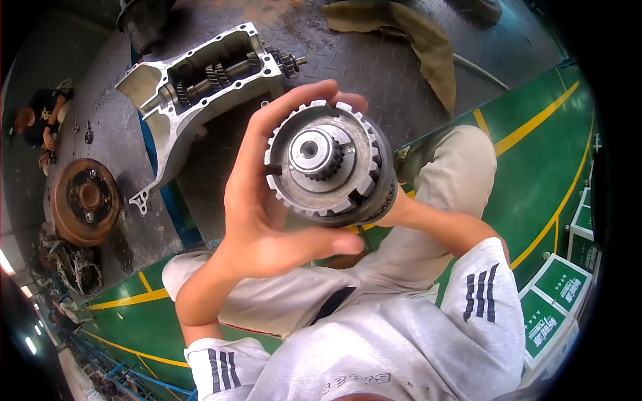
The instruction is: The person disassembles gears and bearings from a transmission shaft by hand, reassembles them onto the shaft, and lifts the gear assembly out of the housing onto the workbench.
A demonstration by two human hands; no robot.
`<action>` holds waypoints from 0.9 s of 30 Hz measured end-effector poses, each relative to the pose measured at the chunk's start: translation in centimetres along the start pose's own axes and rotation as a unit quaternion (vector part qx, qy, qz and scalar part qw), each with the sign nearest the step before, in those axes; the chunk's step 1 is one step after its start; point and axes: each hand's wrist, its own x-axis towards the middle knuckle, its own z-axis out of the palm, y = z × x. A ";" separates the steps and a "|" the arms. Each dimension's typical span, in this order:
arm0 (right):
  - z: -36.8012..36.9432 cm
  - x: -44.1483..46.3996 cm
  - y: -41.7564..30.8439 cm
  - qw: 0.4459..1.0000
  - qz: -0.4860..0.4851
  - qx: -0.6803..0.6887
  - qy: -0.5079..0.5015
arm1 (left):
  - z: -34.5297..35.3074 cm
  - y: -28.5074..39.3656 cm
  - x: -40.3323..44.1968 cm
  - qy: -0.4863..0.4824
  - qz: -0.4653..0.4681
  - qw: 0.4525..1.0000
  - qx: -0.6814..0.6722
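Close to the camera is a transmission gear shaft [319,190], its end facing up, with a notched ring around a splined centre. My left hand [254,224] curves around the ring's left side, fingers over the far edge and thumb along the near edge. Behind the shaft, on the lower right, my right hand [400,208] grips it from beneath; most of its fingers are hidden. Beyond my left hand, an open metal gearbox housing [175,127] lies on the workbench [214,164] with another geared shaft [217,75] inside.
A rusty round drum [85,200] lies on the bench at the left, near greasy metal parts [73,264]. A brown cloth [428,50] lies at the far side. Another person [48,117] is at the left. Green-and-white boxes [552,311] stand at the right on the green floor.
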 end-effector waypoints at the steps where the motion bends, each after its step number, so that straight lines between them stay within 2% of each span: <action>1: 0.1 0.0 -0.2 1.000 -0.003 0.009 -0.001 | -0.1 0.3 0.1 0.008 -0.008 1.000 0.002; 4: 0.2 0.2 -0.4 1.000 -0.007 0.024 -0.003 | 0.5 1.4 0.3 0.036 -0.039 0.999 0.010; 8: 0.3 0.2 -0.3 1.000 -0.012 0.014 -0.014 | -1.6 0.7 0.2 -0.044 0.048 0.998 0.027; 11: 0.1 0.0 0.0 1.000 -0.016 0.003 -0.025 | -1.3 1.0 0.1 -0.031 0.040 0.998 0.043; 19: -0.6 -0.2 0.1 0.997 -0.046 -0.009 -0.060 | -0.9 1.2 -0.2 -0.078 0.059 0.995 0.023; 23: -0.9 0.1 -0.1 0.997 -0.045 -0.007 -0.063 | -1.2 1.0 0.3 -0.129 0.095 0.985 0.062; 27: -0.6 0.0 0.0 0.997 -0.045 -0.034 -0.044 | -1.2 0.6 0.7 -0.114 0.120 0.984 0.064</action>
